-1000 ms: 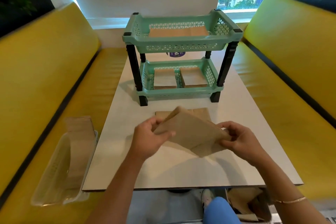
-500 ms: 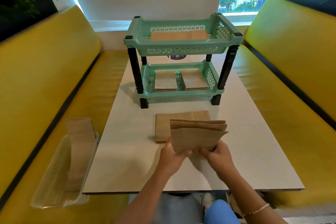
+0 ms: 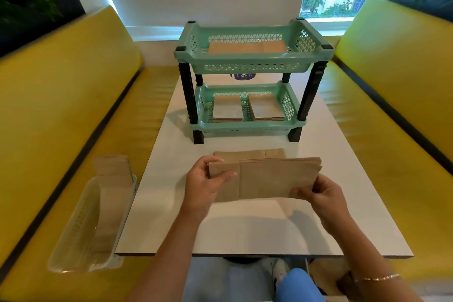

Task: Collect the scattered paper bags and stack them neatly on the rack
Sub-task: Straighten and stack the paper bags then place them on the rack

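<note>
Since the earlier frame the bags [image 3: 264,179] have turned lengthwise, left hand [image 3: 203,186] and right hand [image 3: 323,193] each pinching an end, low centre above the counter [image 3: 367,203]. Rack [image 3: 252,66] holds three stacks; one bag [image 3: 250,154] lies behind, unplaced.

Hands have spread to the bag bundle's [image 3: 266,178] ends, turning it broadside.

A green two-tier rack [image 3: 252,66] stands across the far end of the white desk [image 3: 343,203]. Bare desk runs along both its sides. Flat paper bags [image 3: 250,154] lie just before the rack.
</note>
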A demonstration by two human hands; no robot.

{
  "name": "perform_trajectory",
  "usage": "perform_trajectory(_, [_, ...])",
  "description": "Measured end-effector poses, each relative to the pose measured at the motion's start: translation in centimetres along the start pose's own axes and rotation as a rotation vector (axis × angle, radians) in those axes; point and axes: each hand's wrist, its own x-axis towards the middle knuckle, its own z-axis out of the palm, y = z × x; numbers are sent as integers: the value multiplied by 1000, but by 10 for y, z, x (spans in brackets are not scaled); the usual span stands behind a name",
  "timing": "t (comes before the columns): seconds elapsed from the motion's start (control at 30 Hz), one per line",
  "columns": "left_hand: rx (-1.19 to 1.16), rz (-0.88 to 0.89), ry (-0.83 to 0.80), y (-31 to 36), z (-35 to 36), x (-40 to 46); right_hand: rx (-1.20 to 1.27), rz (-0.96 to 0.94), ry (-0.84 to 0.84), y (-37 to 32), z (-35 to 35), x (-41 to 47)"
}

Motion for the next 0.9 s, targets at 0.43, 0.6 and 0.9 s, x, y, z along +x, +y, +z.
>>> perform_trajectory(0.43, [20, -65, 11, -47, 20, -4, 84, 41, 161, 18, 14, -10])
perform_trajectory(0.6, [173, -160, -31, -61, 10, -3, 37, 8, 128, 28, 9, -13])
perform_trajectory(0.9, [560, -35, -220, 4, 9, 1, -512, -451, 206, -35, -3, -7])
